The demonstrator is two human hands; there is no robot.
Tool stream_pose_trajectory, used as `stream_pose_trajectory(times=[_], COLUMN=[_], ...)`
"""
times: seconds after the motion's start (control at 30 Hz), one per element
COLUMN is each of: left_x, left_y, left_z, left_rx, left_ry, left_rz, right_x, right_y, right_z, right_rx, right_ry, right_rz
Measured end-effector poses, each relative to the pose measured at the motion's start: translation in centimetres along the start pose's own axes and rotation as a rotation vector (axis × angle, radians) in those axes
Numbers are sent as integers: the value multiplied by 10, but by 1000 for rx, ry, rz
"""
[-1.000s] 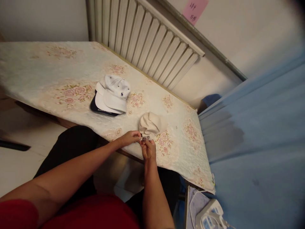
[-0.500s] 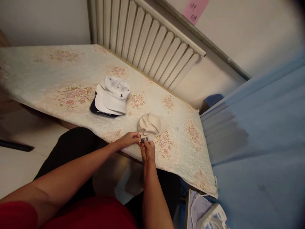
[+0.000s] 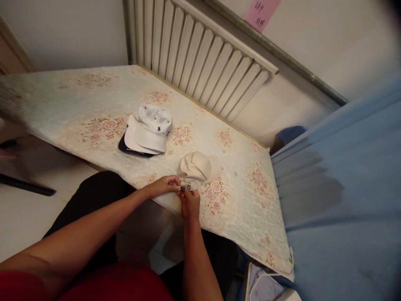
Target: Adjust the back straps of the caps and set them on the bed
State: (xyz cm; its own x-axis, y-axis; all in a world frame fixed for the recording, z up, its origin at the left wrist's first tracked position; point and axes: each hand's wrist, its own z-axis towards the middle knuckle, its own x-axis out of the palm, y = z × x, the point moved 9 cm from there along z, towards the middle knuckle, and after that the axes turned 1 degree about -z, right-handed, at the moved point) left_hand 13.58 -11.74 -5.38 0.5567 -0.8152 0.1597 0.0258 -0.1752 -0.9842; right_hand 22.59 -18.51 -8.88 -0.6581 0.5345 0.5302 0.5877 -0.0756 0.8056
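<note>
A beige baseball cap [image 3: 194,167] lies near the front edge of the table, its brim pointing right. At its rear is the adjustment strap with a small dark buckle [image 3: 183,189]. My left hand [image 3: 163,185] pinches the left end of that strap. Just below the buckle, the fingers of my right hand [image 3: 190,201] are closed on the strap too. Some fingertips are hidden behind the cap and the strap. Farther left, a small stack of white caps [image 3: 151,129] rests on a dark-brimmed cap [image 3: 133,150].
A floral quilted cover [image 3: 103,88] spreads over the table. Behind stands a white radiator [image 3: 200,54]. A blue curtain [image 3: 328,196] hangs along the right side. At the lower right sits a lavender cloth-covered surface [image 3: 263,284] with a white cord. A dark bar [image 3: 28,184] juts in at left.
The view has shifted slightly. Both hands stay on the cap's strap, with only a small change in finger position. The stacked caps have not moved on the table.
</note>
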Motion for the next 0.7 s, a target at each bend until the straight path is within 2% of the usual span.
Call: stream_pose_trajectory(times=[0.47,0.7], left_x=[0,1], left_y=[9,11], left_z=[4,4], left_rx=[-84,-89], left_ry=[-99,-87], left_rz=[-48,-63], right_x=[3,1], right_y=[2,4], right_z=[2,3], right_rx=[3,-47], right_ry=[17,12], right_rz=[-69,-73])
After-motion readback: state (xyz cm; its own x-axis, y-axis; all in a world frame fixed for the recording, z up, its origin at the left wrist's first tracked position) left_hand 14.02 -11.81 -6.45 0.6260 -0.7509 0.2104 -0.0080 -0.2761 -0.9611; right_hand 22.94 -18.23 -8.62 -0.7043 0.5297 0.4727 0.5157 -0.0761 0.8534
